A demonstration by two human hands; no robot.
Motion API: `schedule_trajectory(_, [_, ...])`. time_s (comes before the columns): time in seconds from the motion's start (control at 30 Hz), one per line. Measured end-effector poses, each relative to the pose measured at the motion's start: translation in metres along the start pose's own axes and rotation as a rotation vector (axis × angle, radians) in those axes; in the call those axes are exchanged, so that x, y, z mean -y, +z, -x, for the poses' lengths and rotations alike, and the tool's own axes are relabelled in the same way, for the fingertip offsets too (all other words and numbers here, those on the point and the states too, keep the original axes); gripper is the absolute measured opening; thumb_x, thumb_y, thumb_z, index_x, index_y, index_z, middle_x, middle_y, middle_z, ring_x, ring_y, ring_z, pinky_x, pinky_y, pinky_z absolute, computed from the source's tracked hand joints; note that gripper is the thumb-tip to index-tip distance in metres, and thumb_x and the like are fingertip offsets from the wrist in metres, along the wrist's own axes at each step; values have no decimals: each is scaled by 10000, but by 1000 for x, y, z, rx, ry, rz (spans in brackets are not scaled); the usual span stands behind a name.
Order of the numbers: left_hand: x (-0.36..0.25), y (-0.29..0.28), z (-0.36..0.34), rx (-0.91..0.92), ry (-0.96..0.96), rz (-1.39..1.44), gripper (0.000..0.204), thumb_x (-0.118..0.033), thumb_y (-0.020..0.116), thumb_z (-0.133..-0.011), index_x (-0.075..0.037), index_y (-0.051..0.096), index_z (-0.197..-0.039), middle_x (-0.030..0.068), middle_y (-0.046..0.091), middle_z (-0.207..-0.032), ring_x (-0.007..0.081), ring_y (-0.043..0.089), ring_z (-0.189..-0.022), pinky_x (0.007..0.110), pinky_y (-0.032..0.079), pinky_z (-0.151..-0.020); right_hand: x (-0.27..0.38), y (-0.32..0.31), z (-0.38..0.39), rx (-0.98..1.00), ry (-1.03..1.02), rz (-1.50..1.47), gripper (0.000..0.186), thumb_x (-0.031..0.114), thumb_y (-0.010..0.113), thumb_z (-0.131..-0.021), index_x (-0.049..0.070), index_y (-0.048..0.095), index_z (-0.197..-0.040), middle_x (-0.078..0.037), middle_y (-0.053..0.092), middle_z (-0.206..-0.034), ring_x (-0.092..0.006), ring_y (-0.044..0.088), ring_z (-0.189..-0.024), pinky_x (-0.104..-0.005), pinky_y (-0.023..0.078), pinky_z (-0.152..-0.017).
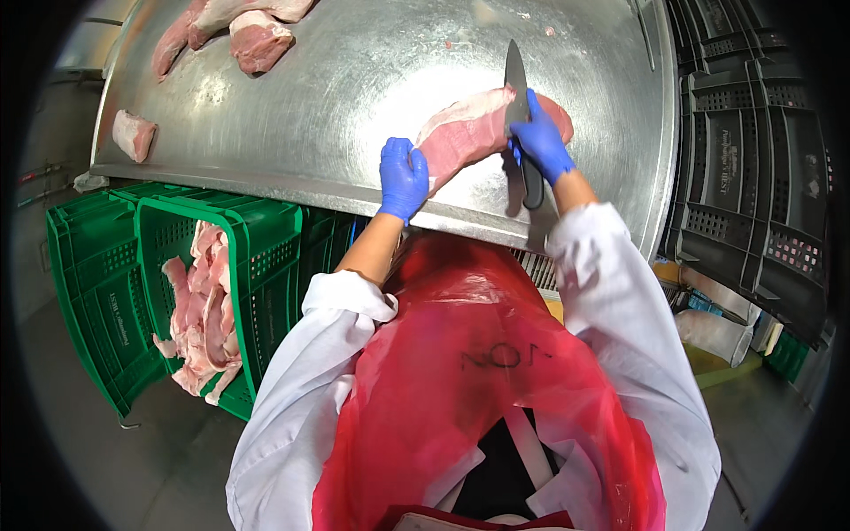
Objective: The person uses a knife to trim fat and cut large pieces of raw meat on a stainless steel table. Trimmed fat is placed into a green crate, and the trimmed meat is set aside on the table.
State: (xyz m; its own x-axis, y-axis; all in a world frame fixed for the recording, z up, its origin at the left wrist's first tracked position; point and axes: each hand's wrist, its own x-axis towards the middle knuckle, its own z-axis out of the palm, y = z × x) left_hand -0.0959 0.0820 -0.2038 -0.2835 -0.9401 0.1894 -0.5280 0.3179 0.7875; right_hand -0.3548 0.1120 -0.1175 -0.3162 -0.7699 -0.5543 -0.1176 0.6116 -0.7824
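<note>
A long pink piece of meat [465,146] with a white fat strip lies diagonally on the steel table [354,97]. My left hand [403,177], in a blue glove, grips its near left end, fingers close together. My right hand [540,142], also gloved, is closed on a dark-handled knife [515,75], its blade pointing away from me across the meat near the right end, the handle toward me.
Larger meat pieces [257,44] lie at the upper left, with a small piece [133,133] near the left edge. A green crate [252,230] below holds pale trimmings [199,319]. Dark stacked crates [735,159] stand along the right side. A red apron [487,380] covers my front.
</note>
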Motion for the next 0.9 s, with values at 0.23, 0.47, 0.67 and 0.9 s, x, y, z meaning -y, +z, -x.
schedule_trajectory(0.23, [-17,-38,8,275,-333,-86,233,-192,643,-772,-13,515,-695,201,538,-659,397,576,-657,486,480,-636,-66,-67,181,171,-142,36,828,-59,490,-832,125,238,-1599,-110,664,-1078,-227,664,-817,-347,548,-772])
schedule_trajectory(0.47, [-126,74,-94,398,-108,-415,451,-374,712,-771,19,659,-987,247,685,-969,410,674,-951,442,548,-861,-67,-74,-21,-247,-390,459,815,155,561,-866,190,198,-1595,-295,687,-1047,-386,705,-970,-383,550,-837])
schedule_trajectory(0.67, [-53,55,-127,726,348,-585,228,-201,661,-801,14,727,-839,224,710,-866,331,686,-788,415,555,-759,-32,-42,-24,-286,-425,159,738,188,552,-905,149,250,-1578,-322,662,-1109,-414,671,-1051,-440,516,-913])
schedule_trajectory(0.9, [-94,41,-130,627,-432,142,170,-128,646,-837,29,714,-824,111,696,-747,169,639,-628,303,502,-568,-21,5,45,204,-207,230,743,189,470,-973,179,80,-1605,-271,677,-849,-359,703,-696,-441,564,-649])
